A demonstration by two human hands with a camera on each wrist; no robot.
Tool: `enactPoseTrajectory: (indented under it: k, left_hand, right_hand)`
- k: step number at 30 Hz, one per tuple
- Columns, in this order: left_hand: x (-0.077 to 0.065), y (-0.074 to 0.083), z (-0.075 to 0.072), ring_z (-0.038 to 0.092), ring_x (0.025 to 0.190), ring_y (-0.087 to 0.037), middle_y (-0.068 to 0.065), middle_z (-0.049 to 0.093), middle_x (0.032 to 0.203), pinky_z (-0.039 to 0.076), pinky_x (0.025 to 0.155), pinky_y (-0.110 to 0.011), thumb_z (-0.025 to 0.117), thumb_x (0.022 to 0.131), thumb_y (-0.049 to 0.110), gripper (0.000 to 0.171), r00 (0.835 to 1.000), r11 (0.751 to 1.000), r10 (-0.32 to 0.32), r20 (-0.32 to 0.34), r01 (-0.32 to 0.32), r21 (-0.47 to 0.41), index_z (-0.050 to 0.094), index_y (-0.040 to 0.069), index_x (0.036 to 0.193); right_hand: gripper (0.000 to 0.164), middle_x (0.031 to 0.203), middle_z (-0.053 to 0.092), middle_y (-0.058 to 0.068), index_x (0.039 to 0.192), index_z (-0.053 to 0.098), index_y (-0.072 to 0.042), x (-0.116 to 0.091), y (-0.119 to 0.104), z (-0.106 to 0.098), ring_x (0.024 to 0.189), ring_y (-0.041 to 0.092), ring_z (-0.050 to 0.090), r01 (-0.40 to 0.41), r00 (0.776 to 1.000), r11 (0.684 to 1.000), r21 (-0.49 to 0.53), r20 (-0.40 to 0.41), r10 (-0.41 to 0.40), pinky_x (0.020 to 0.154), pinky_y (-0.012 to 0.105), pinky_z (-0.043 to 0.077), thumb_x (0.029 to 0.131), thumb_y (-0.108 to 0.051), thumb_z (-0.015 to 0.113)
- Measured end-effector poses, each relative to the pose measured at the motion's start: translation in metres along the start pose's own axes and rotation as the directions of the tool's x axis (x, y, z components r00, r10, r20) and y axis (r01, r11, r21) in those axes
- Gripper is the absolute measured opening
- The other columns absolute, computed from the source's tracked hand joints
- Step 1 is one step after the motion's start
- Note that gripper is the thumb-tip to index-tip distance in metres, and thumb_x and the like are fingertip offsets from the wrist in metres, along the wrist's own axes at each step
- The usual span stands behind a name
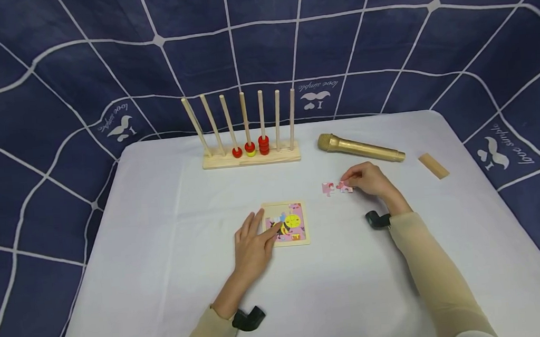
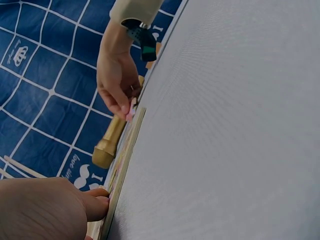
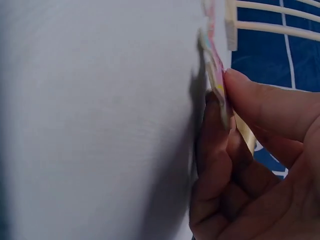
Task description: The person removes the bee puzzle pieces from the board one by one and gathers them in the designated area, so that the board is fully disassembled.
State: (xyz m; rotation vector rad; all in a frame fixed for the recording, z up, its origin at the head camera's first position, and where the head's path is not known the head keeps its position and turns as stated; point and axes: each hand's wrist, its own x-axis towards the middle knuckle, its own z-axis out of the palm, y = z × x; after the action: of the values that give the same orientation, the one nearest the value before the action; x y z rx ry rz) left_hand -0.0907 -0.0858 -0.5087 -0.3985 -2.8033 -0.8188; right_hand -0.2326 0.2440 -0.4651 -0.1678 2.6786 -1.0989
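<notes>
My right hand (image 1: 368, 179) pinches a pink jigsaw puzzle piece (image 3: 218, 82) between thumb and fingers, close over the table in the right wrist view. Another pink puzzle piece (image 1: 327, 188) lies just left of it. Nearer the middle of the table is a wooden-framed jigsaw puzzle (image 1: 309, 234) with a yellow and black bee picture. Its upper left part shows bare wood. My left hand (image 1: 252, 249) rests on the puzzle's left side with fingers extended, one fingertip over the picture and another at the top left corner of the frame.
Behind the puzzle stands a wooden peg rack (image 1: 252, 159) with upright rods and several red and yellow beads. A gold microphone (image 1: 366, 148) lies beyond my right hand. Farther right is a small tan wooden strip (image 1: 434, 166). A dark blue checked cloth (image 1: 261, 53) hangs around the white table (image 1: 197, 206).
</notes>
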Motion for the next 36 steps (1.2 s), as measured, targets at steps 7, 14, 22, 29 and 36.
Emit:
enactPoseTrajectory:
  k: [7, 14, 22, 29, 36]
  left_hand:
    - [0.000, 0.000, 0.000, 0.034, 0.139, -0.040, -0.017, 0.044, 0.149, 0.033, 0.100, -0.056, 0.066, 0.092, 0.019, 0.027, 1.000, 1.000, 0.003, -0.005, -0.003, -0.003, 0.073, 0.022, 0.119]
    - [0.001, 0.000, 0.001, 0.036, 0.139, -0.041, -0.018, 0.045, 0.149, 0.034, 0.100, -0.058, 0.067, 0.092, 0.018, 0.028, 1.000, 1.000, 0.007, -0.015, -0.008, -0.019, 0.073, 0.020, 0.119]
    - [0.002, -0.001, 0.000, 0.036, 0.139, -0.039, -0.016, 0.046, 0.149, 0.033, 0.102, -0.057, 0.068, 0.090, 0.016, 0.042, 1.000, 0.999, -0.022, -0.004, 0.022, -0.031, 0.063, 0.015, 0.132]
    - [0.002, -0.001, -0.001, 0.035, 0.140, -0.035, -0.013, 0.046, 0.150, 0.033, 0.104, -0.054, 0.068, 0.091, 0.019, 0.052, 0.999, 0.999, -0.043, 0.027, 0.044, -0.020, 0.054, 0.000, 0.137]
    - [0.002, -0.001, -0.002, 0.035, 0.140, -0.034, -0.013, 0.045, 0.150, 0.033, 0.104, -0.052, 0.068, 0.091, 0.021, 0.053, 0.998, 0.999, -0.051, 0.029, 0.051, -0.005, 0.054, -0.004, 0.136]
  right_hand:
    - [0.009, 0.086, 0.071, 0.010, 0.092, 0.076, -0.004, 0.003, 0.001, 0.005, 0.078, 0.017, 0.055, 0.031, 0.999, 0.997, -0.071, -0.033, -0.033, 0.072, 0.029, 0.043, 0.087, -0.008, 0.070]
    - [0.012, 0.087, 0.071, 0.012, 0.094, 0.075, -0.003, 0.001, 0.000, 0.006, 0.072, 0.013, 0.054, 0.032, 0.995, 0.997, -0.068, -0.092, -0.038, 0.068, 0.026, 0.042, 0.088, -0.013, 0.071]
    - [0.020, 0.097, 0.070, 0.016, 0.105, 0.073, -0.003, -0.012, -0.021, 0.020, 0.075, 0.009, 0.058, 0.089, 0.969, 0.985, 0.150, -0.240, -0.051, 0.061, 0.020, 0.048, 0.092, -0.017, 0.069]
    - [0.025, 0.097, 0.066, 0.015, 0.111, 0.071, -0.001, -0.021, -0.047, 0.056, 0.078, 0.012, 0.056, 0.147, 0.975, 0.939, 0.312, -0.203, -0.085, 0.064, 0.023, 0.049, 0.089, -0.014, 0.071]
    - [0.027, 0.101, 0.065, 0.016, 0.113, 0.071, -0.002, -0.024, -0.072, 0.087, 0.083, 0.019, 0.052, 0.212, 0.977, 0.933, 0.290, -0.069, -0.201, 0.071, 0.023, 0.042, 0.087, -0.011, 0.073]
